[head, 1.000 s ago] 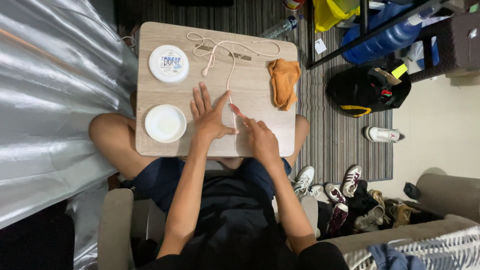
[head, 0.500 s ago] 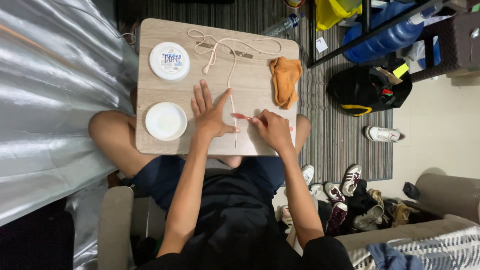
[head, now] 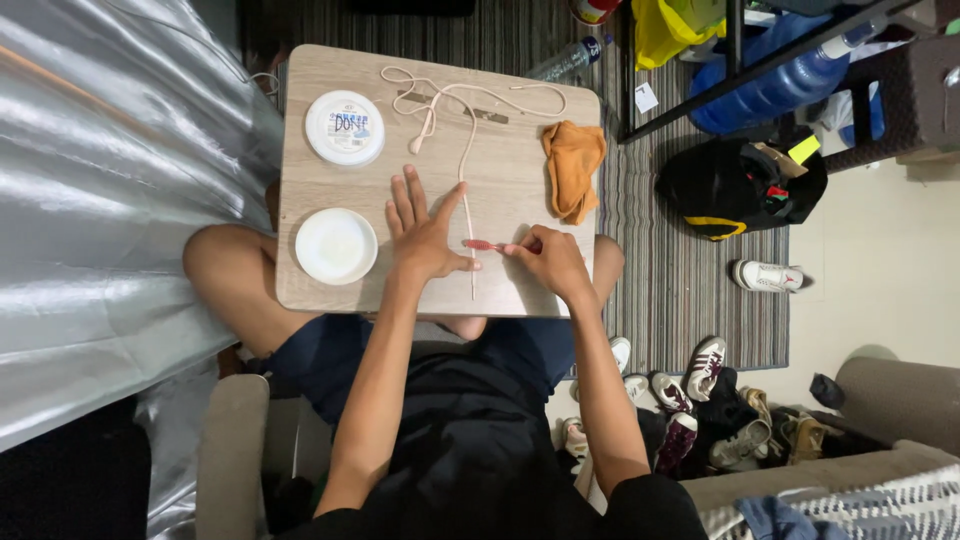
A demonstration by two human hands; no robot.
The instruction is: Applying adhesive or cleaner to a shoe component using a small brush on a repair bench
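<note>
A small wooden table [head: 520, 160] is seen from above. The left hand [head: 425, 235] is pressed flat, fingers spread, beside a pale cord [head: 467, 150] running toward twelve o'clock. At its three o'clock, the right hand [head: 545, 255] is pinched shut on a small red tool [head: 480, 244] touching the cord. The step in hand appears to be working the cord; steady pressure would be needed.

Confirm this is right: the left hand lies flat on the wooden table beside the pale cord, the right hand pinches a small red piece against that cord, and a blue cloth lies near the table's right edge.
Not quite. The cloth is orange, not blue, as the head view shows. The rest stands: the left hand lies flat on the wooden table beside the pale cord, and the right hand pinches a small red piece against it.
</note>
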